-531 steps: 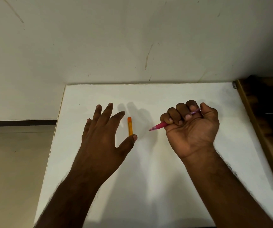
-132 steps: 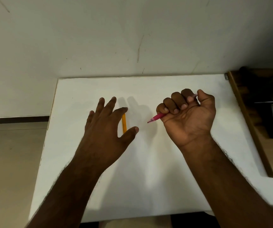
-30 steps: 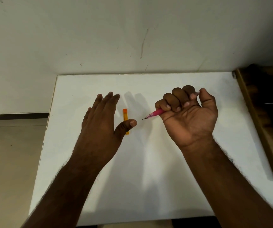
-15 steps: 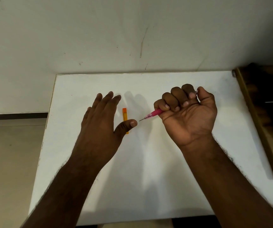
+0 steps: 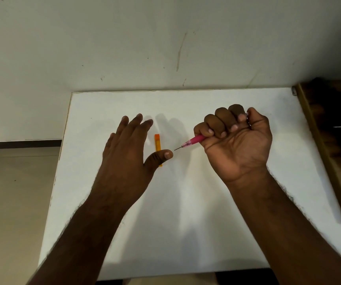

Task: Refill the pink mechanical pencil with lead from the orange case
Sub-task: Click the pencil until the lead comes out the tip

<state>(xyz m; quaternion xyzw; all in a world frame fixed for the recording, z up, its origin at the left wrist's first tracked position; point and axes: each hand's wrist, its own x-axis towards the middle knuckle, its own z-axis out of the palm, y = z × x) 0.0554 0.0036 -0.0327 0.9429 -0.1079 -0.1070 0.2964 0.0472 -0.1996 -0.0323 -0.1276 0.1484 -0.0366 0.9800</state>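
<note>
Head view, taken from near to far: two bare forearms are seen reaching in from the bottom edge over a white table (image 5: 186,202). On the left, the left hand (image 5: 128,153) is held flat, palm down, its fingers straight and relaxed and nothing grasped; its thumb (image 5: 161,158) is stretched out over the near end of the orange case (image 5: 157,143), which lies on the table just beside the fingers. Whether the thumb is actually touching the case cannot be told from this angle. To the right, the right hand (image 5: 235,140) is clenched in a fist around the pink pencil (image 5: 193,140), with its thumb set at the pencil's rear end and the tip pointed leftward toward the other thumb. A thin dark lead (image 5: 178,149) is shown projecting from the tip, close to the left thumb but apart from it. A second ago a shorter length of lead was showing, and several seconds back none was visible, so the lead appears to have been fed out by clicks of the rear button. From this it is judged that the refill has gone in and is being tested, with the task close to done. Farther off, a marked pale wall (image 5: 165,48) is seen behind the table, and dark wooden furniture (image 5: 317,140) at the right edge.
</note>
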